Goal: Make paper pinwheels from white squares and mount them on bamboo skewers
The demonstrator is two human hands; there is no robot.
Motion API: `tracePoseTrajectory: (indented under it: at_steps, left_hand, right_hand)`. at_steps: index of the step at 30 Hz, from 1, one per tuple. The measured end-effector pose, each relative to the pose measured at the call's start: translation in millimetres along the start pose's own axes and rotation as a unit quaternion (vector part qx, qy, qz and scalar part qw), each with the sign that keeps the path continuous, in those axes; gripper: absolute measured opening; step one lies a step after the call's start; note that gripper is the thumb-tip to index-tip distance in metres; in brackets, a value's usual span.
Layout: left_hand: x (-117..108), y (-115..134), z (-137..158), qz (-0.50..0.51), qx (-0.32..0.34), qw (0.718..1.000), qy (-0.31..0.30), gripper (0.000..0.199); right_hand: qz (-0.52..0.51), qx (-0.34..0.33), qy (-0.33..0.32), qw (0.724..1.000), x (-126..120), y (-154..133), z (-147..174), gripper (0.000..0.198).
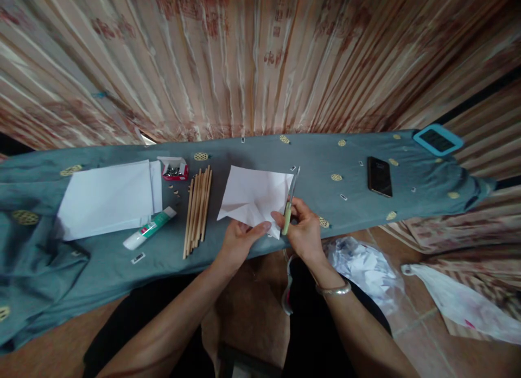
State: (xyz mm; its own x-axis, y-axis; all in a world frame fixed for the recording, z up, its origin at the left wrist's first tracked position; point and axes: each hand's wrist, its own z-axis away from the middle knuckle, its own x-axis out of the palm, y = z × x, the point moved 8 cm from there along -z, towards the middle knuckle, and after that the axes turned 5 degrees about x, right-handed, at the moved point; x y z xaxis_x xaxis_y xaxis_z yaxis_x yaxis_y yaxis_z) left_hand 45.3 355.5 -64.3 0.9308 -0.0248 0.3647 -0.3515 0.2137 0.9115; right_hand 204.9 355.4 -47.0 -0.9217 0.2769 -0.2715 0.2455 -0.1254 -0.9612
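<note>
A creased sheet of white paper point(256, 188) is held over the near edge of the cloth-covered table. My left hand point(240, 242) pinches its lower edge, thumb on top. In my right hand point(303, 229) is a pair of scissors point(288, 212) with pale green handles, the blades pointing away from me along the paper's right edge. Whether the blades touch the paper I cannot tell. My right thumb and fingertips lie close to the paper's lower right corner.
Left of the paper lie several wooden sticks point(197, 212), a glue stick point(150, 228), a small red box point(175, 169) of metal pieces and stacked white paper point(108, 199). To the right are a phone point(380, 176) and a blue-framed device point(437, 139). A bag of paper scraps point(364, 269) sits on the floor.
</note>
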Motion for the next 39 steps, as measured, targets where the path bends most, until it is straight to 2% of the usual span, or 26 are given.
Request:
tracePoseTrajectory:
  at_steps: [3,5,8,12,18,22,26,31,35,39]
  left_hand:
    - [-20.1,-1.0,0.1,-0.063,-0.010,0.995,0.079,0.031]
    - [-30.3,2.6,-0.8,-0.093,0.008,0.990,0.110,0.032]
    - [-38.1,17.7,-3.9,-0.136,0.064,0.980,0.127,0.030]
    - [-44.7,39.0,-11.2,-0.185,0.109,0.969,0.123,0.026]
    - [-70.3,53.5,-23.8,-0.142,0.142,0.968,0.152,0.030]
    - [-78.6,58.0,-26.7,-0.082,0.156,0.970,0.165,0.027]
    - [-78.9,57.4,-26.8,-0.086,0.149,0.970,0.174,0.026]
    - [-76.3,51.9,-27.3,-0.124,0.152,0.966,0.165,0.033]
    - [-67.5,48.0,-27.1,-0.098,0.152,0.974,0.137,0.032]
    - [-61.1,47.3,-24.9,-0.088,0.144,0.975,0.144,0.029]
  right_hand:
    - [-0.069,0.034,-0.029,0.997,6.0,7.2,0.1,0.040]
    - [-0.114,0.060,-0.051,0.990,9.7,10.5,0.3,0.038]
    - [-0.145,0.088,-0.108,0.980,18.6,10.5,4.9,0.038]
    - [-0.127,0.103,-0.197,0.967,31.0,8.3,22.1,0.041]
    - [-0.065,0.097,-0.342,0.933,48.7,9.0,62.1,0.047]
    - [-0.034,0.113,-0.403,0.908,56.5,10.0,81.0,0.042]
    - [-0.006,0.114,-0.425,0.898,61.2,7.4,86.8,0.037]
    - [-0.028,0.126,-0.422,0.897,65.3,10.1,86.7,0.045]
    - [-0.058,0.126,-0.409,0.902,66.7,15.1,84.4,0.046]
    - [-0.067,0.138,-0.404,0.902,67.8,20.3,82.6,0.049]
